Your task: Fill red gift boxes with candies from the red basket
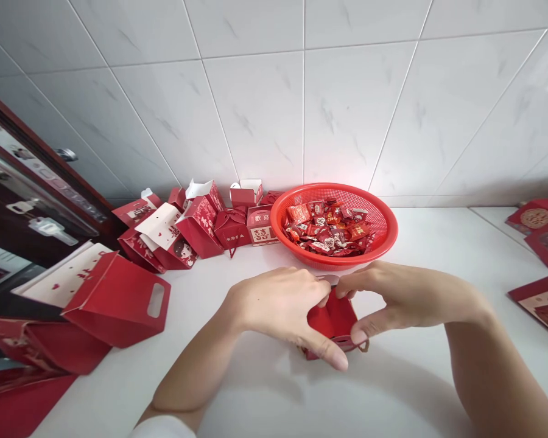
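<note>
A small red gift box stands on the white tabletop with its top open and its red inside showing. My left hand holds it from the left, fingers bent at the back edge and thumb stretched across the near side. From the right, my right hand grips the same box, with its fingers at the far rim and its thumb on the near rim. A tan cord loop sticks out by the near right corner. My hands hide most of the box's side walls.
Just behind my hands is a red plastic basket of wrapped candies. Several red gift boxes line the back left, and a larger red box sits nearer. Flat red packaging lies at right. A dark cabinet with keys borders the left.
</note>
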`<state>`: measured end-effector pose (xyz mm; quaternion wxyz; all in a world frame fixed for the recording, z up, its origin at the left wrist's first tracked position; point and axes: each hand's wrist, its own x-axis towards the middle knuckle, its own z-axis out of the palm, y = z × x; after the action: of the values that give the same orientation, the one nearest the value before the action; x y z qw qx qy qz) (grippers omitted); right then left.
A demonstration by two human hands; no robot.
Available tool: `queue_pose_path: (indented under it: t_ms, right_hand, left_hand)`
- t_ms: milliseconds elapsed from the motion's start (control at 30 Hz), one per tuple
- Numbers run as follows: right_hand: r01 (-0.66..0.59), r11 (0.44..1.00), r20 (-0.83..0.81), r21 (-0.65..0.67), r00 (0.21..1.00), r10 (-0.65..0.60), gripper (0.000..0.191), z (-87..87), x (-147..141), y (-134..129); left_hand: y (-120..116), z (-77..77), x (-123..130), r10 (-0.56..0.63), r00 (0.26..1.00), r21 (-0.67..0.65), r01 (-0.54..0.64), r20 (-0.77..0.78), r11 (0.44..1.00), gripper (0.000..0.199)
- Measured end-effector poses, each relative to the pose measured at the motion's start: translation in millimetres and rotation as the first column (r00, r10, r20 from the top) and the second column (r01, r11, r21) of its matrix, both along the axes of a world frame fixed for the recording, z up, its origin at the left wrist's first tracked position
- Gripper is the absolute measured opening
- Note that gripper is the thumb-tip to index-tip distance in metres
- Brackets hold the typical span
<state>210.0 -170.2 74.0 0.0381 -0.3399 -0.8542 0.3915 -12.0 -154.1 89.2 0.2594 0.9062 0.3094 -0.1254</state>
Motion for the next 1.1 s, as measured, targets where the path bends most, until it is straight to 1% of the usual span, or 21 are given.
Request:
queue_pose_path:
  t_ms: [33, 100, 167, 233, 333, 433, 500, 567, 633, 700, 833, 933, 1033, 1100]
  right_hand:
    - [0.004, 1.0, 0.006, -0.021, 1.0, -0.004, 0.036, 1.1, 1.2, 0.2]
    - [0.025, 1.0, 0.04, -0.017, 0.999, -0.024, 0.044, 1.8, 3.2, 0.2]
    - [0.071, 0.996, 0.096, 0.044, 0.992, -0.075, 0.045, 1.1, 4.9, -0.9]
    - [0.137, 0.982, 0.148, 0.133, 0.977, -0.157, 0.044, -0.2, 6.0, -2.8]
    - [0.232, 0.941, 0.217, 0.245, 0.933, -0.286, 0.05, -3.7, 5.6, -5.9]
    - [0.268, 0.917, 0.231, 0.297, 0.911, -0.341, 0.061, -8.7, 2.1, -7.3]
    - [0.25, 0.923, 0.207, 0.294, 0.926, -0.317, 0.058, -11.2, -1.0, -7.7]
    - [0.221, 0.933, 0.175, 0.286, 0.945, -0.277, 0.05, -11.6, -3.8, -8.5]
    - [0.184, 0.942, 0.155, 0.28, 0.96, -0.234, 0.041, -10.2, -5.7, -10.2]
    - [0.132, 0.957, 0.157, 0.259, 0.972, -0.177, 0.032, -8.7, -7.0, -12.2]
    - [0.042, 0.977, 0.164, 0.207, 0.983, -0.077, 0.018, -10.9, -10.6, -13.6]
    - [0.032, 0.98, 0.172, 0.198, 0.983, -0.067, 0.012, -14.9, -14.3, -12.5]
    - [0.042, 0.975, 0.175, 0.22, 0.981, -0.082, 0.011, -16.0, -15.8, -12.8]
    - [0.07, 0.968, 0.167, 0.241, 0.979, -0.113, 0.011, -14.5, -14.6, -14.3]
  left_hand:
    - [-0.8, -0.8, 0.9, -0.004, 1.0, 0.007, 0.004, -0.011, 1.0, 0.048]
    - [-1.9, -3.3, 2.3, 0.004, 0.999, 0.038, -0.002, -0.033, 0.999, 0.041]
    - [-2.4, -6.0, 2.7, 0.043, 0.998, 0.091, -0.038, -0.052, 0.995, 0.032]
    - [-2.0, -7.7, 2.6, 0.112, 0.989, 0.162, -0.096, -0.092, 0.982, 0.028]
    - [-0.3, -8.2, 2.8, 0.214, 0.961, 0.26, -0.165, -0.173, 0.951, 0.032]
    - [0.7, -7.0, 4.2, 0.28, 0.942, 0.289, -0.22, -0.185, 0.932, 0.038]
    - [0.1, -6.2, 5.5, 0.322, 0.931, 0.305, -0.261, -0.17, 0.916, 0.041]
    - [-1.1, -5.9, 6.4, 0.352, 0.923, 0.318, -0.291, -0.154, 0.902, 0.046]
    - [-2.1, -6.4, 6.6, 0.352, 0.924, 0.317, -0.292, -0.15, 0.902, 0.048]
    - [-2.1, -7.9, 6.1, 0.318, 0.936, 0.308, -0.262, -0.15, 0.915, 0.045]
    - [0.3, -12.3, 4.4, 0.194, 0.967, 0.256, -0.147, -0.166, 0.955, 0.026]
    - [2.1, -14.0, 3.5, 0.147, 0.973, 0.202, -0.111, -0.176, 0.973, 0.016]
    - [3.0, -14.3, 2.7, 0.154, 0.973, 0.178, -0.123, -0.174, 0.976, 0.012]
    - [3.6, -15.2, 1.7, 0.171, 0.972, 0.165, -0.144, -0.163, 0.976, 0.013]
